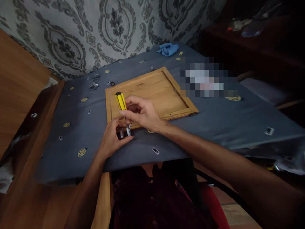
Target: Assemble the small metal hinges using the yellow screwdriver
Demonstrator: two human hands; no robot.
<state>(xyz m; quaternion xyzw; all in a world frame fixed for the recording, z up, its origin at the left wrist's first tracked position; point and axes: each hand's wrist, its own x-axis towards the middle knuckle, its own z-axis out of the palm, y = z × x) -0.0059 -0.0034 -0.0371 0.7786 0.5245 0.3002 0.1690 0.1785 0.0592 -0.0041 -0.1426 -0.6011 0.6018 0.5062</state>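
Yellow-handled tool (121,101), held

Your right grip (144,113): closed round the tool, above the near-left corner of the wooden panel (150,89). Your left grip (111,132): clasping a metal fitting (128,129) there. Panel: on the tabletop (138,149).

Pale wall (116,47) up front with its dark damask pattern, cloth-covered table (76,130) below it, wooden panelling (19,79) at left, and what looks like dark furniture (228,47) sinking into dim light at right.
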